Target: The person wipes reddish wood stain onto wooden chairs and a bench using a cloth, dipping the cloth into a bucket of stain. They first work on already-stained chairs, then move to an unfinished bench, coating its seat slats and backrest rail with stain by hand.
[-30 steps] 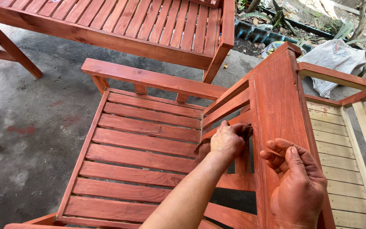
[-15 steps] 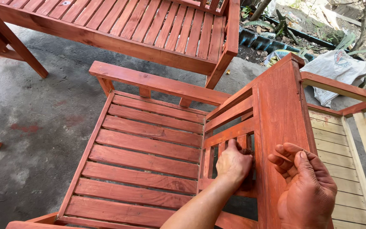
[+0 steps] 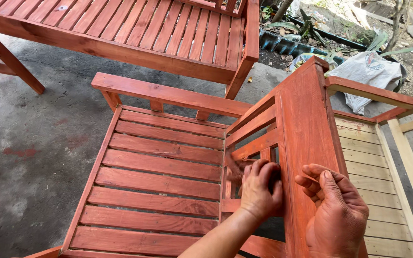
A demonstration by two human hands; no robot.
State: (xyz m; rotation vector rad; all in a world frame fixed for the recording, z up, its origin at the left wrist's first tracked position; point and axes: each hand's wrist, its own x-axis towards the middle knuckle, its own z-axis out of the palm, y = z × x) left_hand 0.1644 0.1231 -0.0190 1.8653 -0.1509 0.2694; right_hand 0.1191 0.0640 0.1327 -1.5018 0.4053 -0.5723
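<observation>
Head view, looking down on a red-stained slatted chair standing on a grey concrete floor.

Left hand: reached in from below, fingers curled and pressed against the upright slats of the chair's side frame, just under the armrest. A dark patch showed between the fingers and the wood; whether that was a cloth or pad, could not tell. Hand narrow, closed in on itself, in contact with the slats.

Right hand: lay on the near end of the armrest's broad top, fingers bent and drawn together, thumb side toward the left hand. Skin was stained red-brown. Nothing visibly held; palm hidden, so could not tell for certain. The two hands were near each other, the armrest's inner edge between them.

Chair position: centre of the frame, seat slats running left to right, backrest rail at the far side. The armrest being handled rose at the right of the seat.

Surroundings:
- A stained slatted bench stood beyond the chair, across the top of the frame, apart from it.
- An unstained pale wooden piece stood just beside the chair on the right, its upper rail stained red.
- A grey-white sack lay on the ground past the armrest, near plant litter and dark corrugated pieces.
- Red stain spots marked the floor at left.
</observation>
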